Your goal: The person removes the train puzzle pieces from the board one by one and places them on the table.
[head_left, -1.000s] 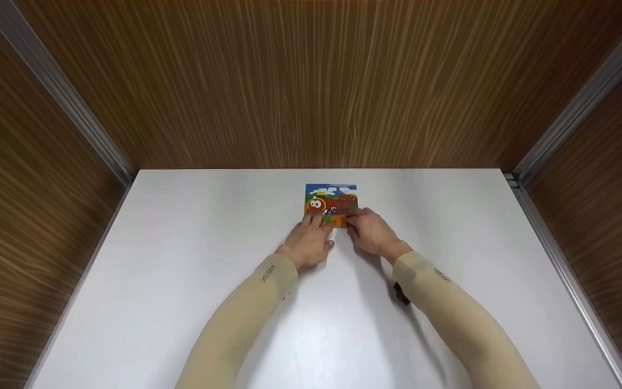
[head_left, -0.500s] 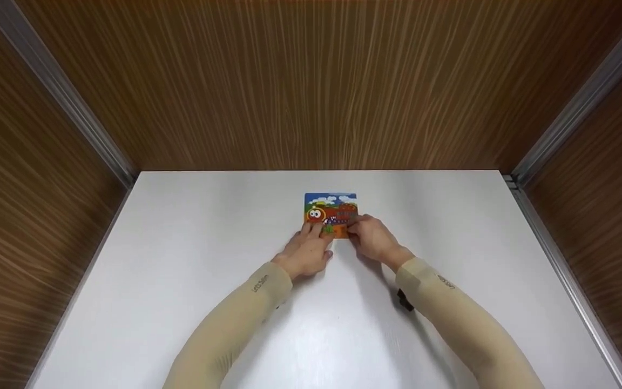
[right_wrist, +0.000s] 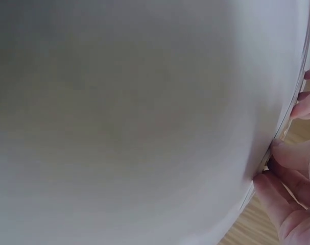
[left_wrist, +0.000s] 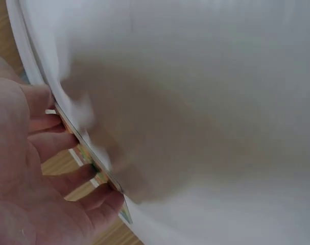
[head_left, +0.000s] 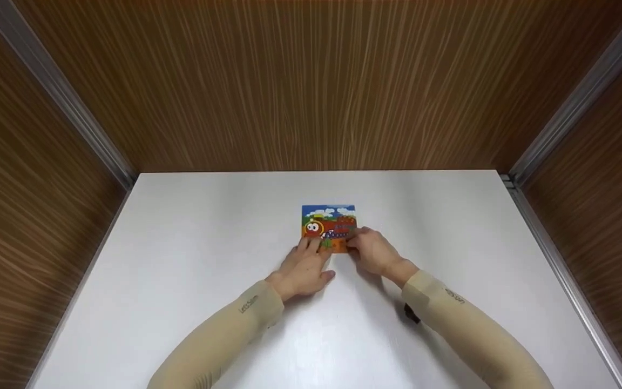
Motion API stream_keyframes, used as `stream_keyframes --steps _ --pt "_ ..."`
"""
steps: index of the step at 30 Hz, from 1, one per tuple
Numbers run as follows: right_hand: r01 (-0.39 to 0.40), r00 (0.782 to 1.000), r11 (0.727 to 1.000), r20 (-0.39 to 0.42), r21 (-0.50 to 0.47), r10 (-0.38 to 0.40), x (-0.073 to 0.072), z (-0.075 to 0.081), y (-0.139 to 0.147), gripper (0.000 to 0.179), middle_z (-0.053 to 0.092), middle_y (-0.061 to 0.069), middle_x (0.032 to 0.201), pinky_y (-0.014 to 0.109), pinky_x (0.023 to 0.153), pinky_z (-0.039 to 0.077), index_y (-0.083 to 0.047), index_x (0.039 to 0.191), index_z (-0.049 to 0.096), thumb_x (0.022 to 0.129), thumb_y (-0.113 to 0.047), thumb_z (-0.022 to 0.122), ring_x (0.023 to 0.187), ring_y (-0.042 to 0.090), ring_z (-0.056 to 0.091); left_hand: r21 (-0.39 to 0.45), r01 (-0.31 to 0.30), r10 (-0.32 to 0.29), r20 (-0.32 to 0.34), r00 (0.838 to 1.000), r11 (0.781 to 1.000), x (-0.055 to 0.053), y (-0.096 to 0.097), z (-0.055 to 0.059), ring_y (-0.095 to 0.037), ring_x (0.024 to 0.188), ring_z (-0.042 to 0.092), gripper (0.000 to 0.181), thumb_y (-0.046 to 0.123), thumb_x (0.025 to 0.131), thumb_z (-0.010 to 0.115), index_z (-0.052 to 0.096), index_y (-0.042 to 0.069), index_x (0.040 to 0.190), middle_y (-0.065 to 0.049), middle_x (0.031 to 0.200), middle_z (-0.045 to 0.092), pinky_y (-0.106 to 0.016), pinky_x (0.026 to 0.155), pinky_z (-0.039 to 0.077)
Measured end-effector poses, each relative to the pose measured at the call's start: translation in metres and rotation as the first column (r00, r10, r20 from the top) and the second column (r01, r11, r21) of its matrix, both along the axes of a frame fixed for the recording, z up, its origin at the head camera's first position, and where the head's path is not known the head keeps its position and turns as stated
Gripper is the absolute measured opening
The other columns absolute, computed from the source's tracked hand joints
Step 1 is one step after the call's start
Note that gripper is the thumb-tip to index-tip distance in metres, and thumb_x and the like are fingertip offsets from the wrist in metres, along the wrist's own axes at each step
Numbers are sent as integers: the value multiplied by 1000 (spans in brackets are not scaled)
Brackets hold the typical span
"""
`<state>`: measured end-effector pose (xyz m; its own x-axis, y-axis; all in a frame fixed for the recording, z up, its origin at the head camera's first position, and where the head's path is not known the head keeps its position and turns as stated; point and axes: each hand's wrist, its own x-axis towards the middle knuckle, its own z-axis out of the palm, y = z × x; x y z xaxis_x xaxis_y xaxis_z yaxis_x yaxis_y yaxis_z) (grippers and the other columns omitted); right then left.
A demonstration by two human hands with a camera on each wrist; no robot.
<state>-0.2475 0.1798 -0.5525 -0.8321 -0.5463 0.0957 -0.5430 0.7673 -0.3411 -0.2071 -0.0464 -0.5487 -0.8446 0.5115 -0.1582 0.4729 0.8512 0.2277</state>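
Observation:
A thin square picture board (head_left: pixel 338 220) with a cartoon red train, blue sky and white clouds lies flat on the white table. My left hand (head_left: pixel 305 270) rests its extended fingers on the board's lower left part, thumb out to the side. From the left wrist, the board (left_wrist: pixel 106 178) shows edge-on under those fingertips (left_wrist: pixel 111 201). At the lower right corner, my right hand (head_left: pixel 374 249) has thumb and bent fingers gathered around the edge. The right wrist view shows its thumb (right_wrist: pixel 290 153) and fingers on either side of that corner.
The white table (head_left: pixel 208 232) spreads around the board on all sides. A brown wood-grain wall (head_left: pixel 311 86) rises behind its far edge, with metal-railed side panels left and right. A small black object (head_left: pixel 411 313) shows beneath the right sleeve.
The picture board has slid across the table toward me, away from the back wall. Both hands have come back with it, keeping their places on its near part.

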Motion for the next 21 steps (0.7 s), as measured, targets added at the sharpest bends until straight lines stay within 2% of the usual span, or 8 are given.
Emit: stream_keyframes --steps 5,12,21 --pt "-16 1000 1000 -10 16 16 13 2 -1 14 84 18 122 48 100 68 1 110 88 102 1 76 110 35 81 22 -16 16 24 1000 1000 15 -1 1 -40 167 34 70 56 114 54 51 13 169 -19 182 36 -57 132 45" --pt "-54 999 999 -4 7 54 32 3 2 13 85 17 120 47 101 68 0 109 88 100 1 78 110 34 81 24 -2 1 56 998 1000 34 -3 4 -40 170 32 74 60 113 55 50 14 170 -19 184 34 -58 134 43" --pt "-93 996 995 16 22 92 50 5 4 12 84 14 111 45 96 69 -1 106 89 97 2 81 104 30 80 31 21 -22 27 999 999 55 -6 2 -40 165 39 72 60 111 58 55 14 166 -20 179 42 -59 129 48"
